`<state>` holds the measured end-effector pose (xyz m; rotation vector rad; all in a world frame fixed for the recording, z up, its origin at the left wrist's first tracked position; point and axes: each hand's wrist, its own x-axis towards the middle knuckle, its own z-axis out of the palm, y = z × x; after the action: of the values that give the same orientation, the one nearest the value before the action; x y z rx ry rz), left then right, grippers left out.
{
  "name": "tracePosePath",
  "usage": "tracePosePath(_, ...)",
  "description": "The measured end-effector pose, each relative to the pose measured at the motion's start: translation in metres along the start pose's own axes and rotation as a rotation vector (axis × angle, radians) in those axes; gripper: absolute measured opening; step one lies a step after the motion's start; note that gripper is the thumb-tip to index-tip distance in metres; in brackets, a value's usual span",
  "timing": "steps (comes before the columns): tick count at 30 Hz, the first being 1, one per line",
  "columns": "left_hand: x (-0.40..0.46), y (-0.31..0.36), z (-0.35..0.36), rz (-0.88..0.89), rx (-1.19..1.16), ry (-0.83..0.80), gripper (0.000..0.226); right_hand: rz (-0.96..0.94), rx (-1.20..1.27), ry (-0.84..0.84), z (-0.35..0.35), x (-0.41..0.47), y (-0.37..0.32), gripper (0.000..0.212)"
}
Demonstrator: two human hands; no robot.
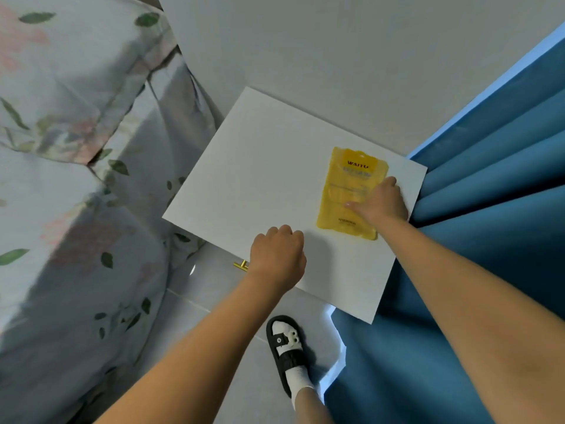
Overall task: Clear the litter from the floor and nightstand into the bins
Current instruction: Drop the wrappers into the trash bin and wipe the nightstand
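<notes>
A flat yellow plastic packet (351,185) lies on the white nightstand top (260,179), near its right edge. My right hand (379,203) rests on the packet's lower right part, thumb laid across its face; the fingers on the far side are hidden, so any grip is unclear. My left hand (278,255) hovers over the nightstand's front edge with its fingers curled into a loose fist, holding nothing visible. No bin is in view.
A bed with floral bedding (76,179) stands close on the left. Blue curtains (489,194) hang against the nightstand's right side. A gold drawer handle (241,266) pokes out below the front edge. My foot in a black slipper (286,353) stands on the pale tiled floor.
</notes>
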<state>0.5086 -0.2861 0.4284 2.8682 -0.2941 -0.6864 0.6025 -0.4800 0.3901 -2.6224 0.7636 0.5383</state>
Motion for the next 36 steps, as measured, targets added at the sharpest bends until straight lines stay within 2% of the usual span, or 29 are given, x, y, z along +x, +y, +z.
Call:
tracePosePath(4, 0.001, -0.012, -0.002, -0.081, -0.152, -0.005, 0.031, -0.041, 0.213, -0.059, 0.008, -0.002, -0.010, 0.071)
tracePosePath(8, 0.001, -0.034, -0.009, -0.258, -0.604, -0.026, 0.034, -0.182, 0.410, -0.174, 0.017, -0.017, -0.018, 0.034)
tracePosePath(11, -0.005, -0.061, -0.020, -0.397, -0.848, 0.055, 0.055, -0.218, 0.730, -0.388, 0.020, -0.046, -0.035, 0.035)
tracePosePath(13, -0.017, -0.085, -0.028, -0.441, -0.969, 0.098, 0.073, -0.279, 0.795, -0.540, 0.023, -0.066, -0.049, 0.039)
tracePosePath(15, -0.033, -0.113, -0.033, -0.453, -1.089, 0.109, 0.080, -0.334, 0.782, -0.647, 0.027, -0.087, -0.065, 0.033)
tracePosePath(18, -0.069, -0.156, -0.035, -0.447, -1.296, 0.108, 0.068, -0.353, 0.775, -0.807, 0.038, -0.123, -0.097, 0.023)
tracePosePath(22, -0.138, -0.201, -0.028, -0.409, -1.683, 0.113, 0.032, -0.426, 0.729, -1.023, 0.060, -0.184, -0.144, 0.021)
tracePosePath(24, -0.176, -0.220, -0.016, -0.413, -1.743, 0.147, 0.032, -0.484, 0.647, -1.115, 0.073, -0.219, -0.165, 0.021)
tracePosePath(27, -0.232, -0.246, 0.004, -0.527, -1.772, 0.323, 0.025, -0.568, 0.507, -1.235, 0.093, -0.272, -0.192, 0.032)
tracePosePath(28, -0.250, -0.255, 0.012, -0.591, -1.747, 0.393, 0.027, -0.573, 0.477, -1.282, 0.101, -0.288, -0.200, 0.036)
tracePosePath(30, -0.287, -0.271, 0.027, -0.684, -1.697, 0.522, 0.047, -0.540, 0.451, -1.439, 0.120, -0.318, -0.214, 0.030)
tracePosePath(33, -0.345, -0.292, 0.045, -0.742, -1.619, 0.681, 0.059, -0.431, 0.408, -1.680, 0.151, -0.366, -0.232, 0.026)
tracePosePath(35, -0.381, -0.301, 0.058, -0.769, -1.573, 0.745, 0.055, -0.453, 0.282, -1.678, 0.176, -0.403, -0.239, 0.028)
tracePosePath(36, -0.398, -0.306, 0.066, -0.794, -1.567, 0.772, 0.054, -0.543, 0.203, -1.607, 0.190, -0.421, -0.240, 0.022)
